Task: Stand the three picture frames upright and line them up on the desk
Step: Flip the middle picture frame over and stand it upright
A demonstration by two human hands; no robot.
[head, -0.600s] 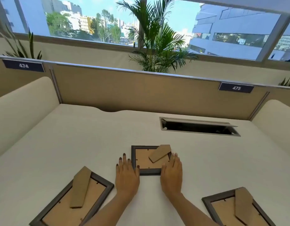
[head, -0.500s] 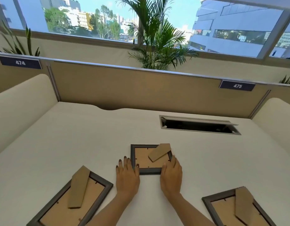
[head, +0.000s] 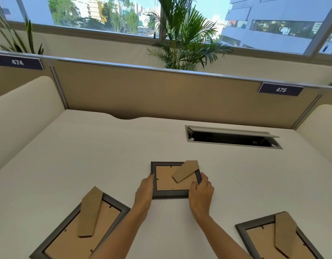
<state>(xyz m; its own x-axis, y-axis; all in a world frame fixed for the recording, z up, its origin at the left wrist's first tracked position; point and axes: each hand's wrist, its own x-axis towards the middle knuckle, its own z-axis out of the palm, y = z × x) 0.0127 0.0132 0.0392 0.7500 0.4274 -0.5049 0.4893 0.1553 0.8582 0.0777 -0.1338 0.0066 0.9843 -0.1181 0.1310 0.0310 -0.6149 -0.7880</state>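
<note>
Both hands bracket the small frame (head: 172, 181), which lies face-down on the table (head: 86, 156) directly between them and a little ahead of the wrists. The left hand (head: 145, 191) presses flat against the frame's left edge, fingers together; the right hand (head: 200, 193) curls over the near right corner, thumb and fingers pinching the rim. Neither is nearer; the frame sits centred. Its long axis runs side to side between the hands, with the cardboard stand (head: 185, 171) angled toward the far right corner. Tipping the near edge up and away looks like the coming move. Two larger frames lie flat, one (head: 81, 223) outside the left forearm, one (head: 277, 236) outside the right.
</note>
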